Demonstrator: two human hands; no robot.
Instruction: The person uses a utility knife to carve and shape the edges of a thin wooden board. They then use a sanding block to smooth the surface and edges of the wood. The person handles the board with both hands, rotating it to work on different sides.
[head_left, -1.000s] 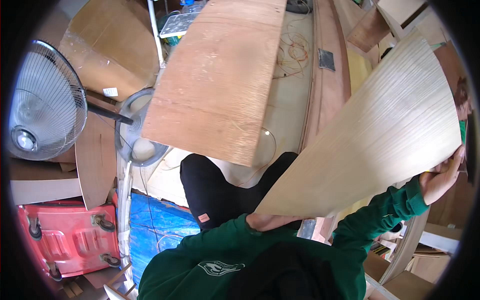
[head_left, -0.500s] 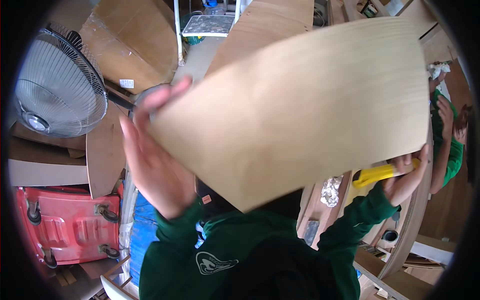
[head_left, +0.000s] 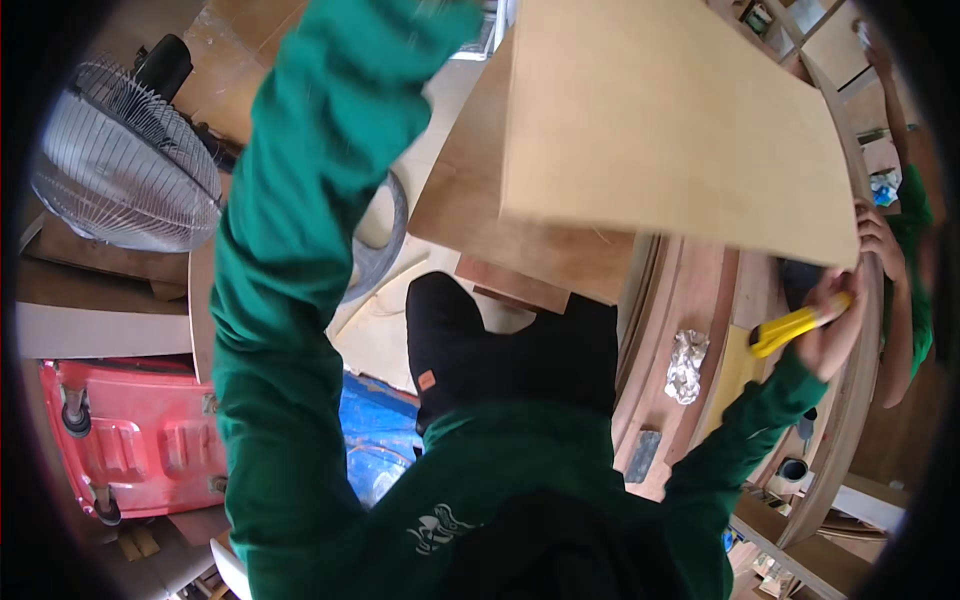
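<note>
A thin pale wood veneer sheet (head_left: 670, 130) hangs tilted before me, bent along its length, its far edge beyond the top of the view. My right hand (head_left: 830, 325) is closed at the sheet's near right corner, and the same hand grips a yellow hand tool (head_left: 782, 332) whose exact kind I cannot make out. My left arm (head_left: 300, 210) reaches up and forward past the sheet's left side; its hand lies outside the picture. Below the sheet is a brown wooden board (head_left: 465, 190).
At left stand a fan (head_left: 125, 160) and a red wheeled platform (head_left: 140, 440). Crumpled foil (head_left: 687, 365) and a grey block (head_left: 643, 455) lie on planks at right. A curved wooden frame (head_left: 835, 470) runs along the right, where another person's hand (head_left: 880, 240) is close to the sheet's corner.
My left hand has left the sheet's left corner and gone up out of view. The sheet has swung away from me and to the right, uncovering my legs and the board.
</note>
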